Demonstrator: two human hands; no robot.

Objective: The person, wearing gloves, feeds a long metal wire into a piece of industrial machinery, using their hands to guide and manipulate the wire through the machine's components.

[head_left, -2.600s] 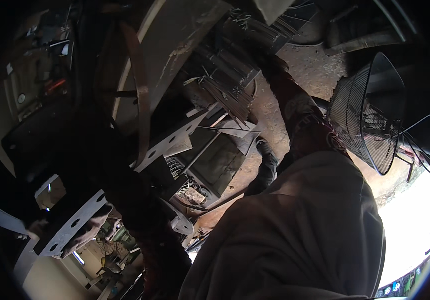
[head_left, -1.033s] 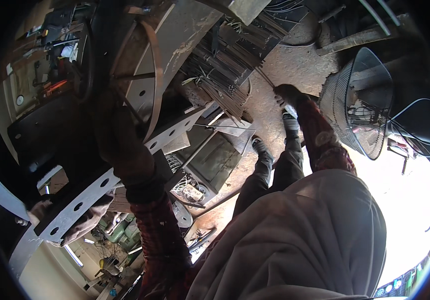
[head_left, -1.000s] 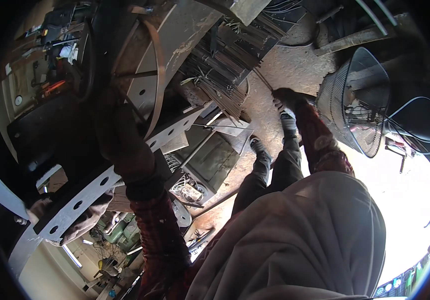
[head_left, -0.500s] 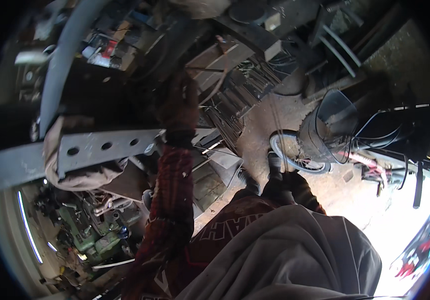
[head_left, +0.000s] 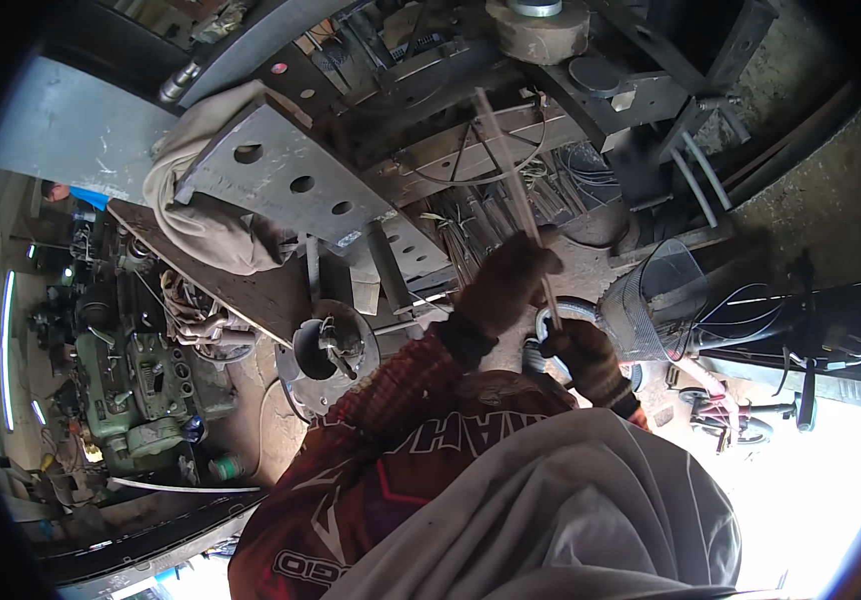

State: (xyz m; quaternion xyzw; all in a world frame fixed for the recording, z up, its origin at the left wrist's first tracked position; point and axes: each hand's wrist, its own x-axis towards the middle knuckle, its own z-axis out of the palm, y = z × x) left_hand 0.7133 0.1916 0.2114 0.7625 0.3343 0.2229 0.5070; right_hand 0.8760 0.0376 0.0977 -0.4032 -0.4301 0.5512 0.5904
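Note:
A long thin rod (head_left: 507,150) slants up and away in front of my body. Wearing a dark brownish glove, my left hand (head_left: 504,285) is closed around its lower part. My right hand (head_left: 589,358), also gloved, grips the rod's near end, close to my waist. Which fingers press on the rod is partly hidden by the gloves. Beyond the hands, many loose metal bars (head_left: 491,215) lie in a pile on the floor.
A steel beam with round holes (head_left: 286,170) and a draped cloth (head_left: 186,180) stand at the left, above a round metal part (head_left: 336,340). Green machinery (head_left: 131,390) is farther left. To the right are a mesh basket (head_left: 651,305) and a pink bicycle frame (head_left: 716,385).
My left hand has come back from the dark area at the far left and now closes on the rod beside my right hand. The view has shifted, showing more of the left-side machinery.

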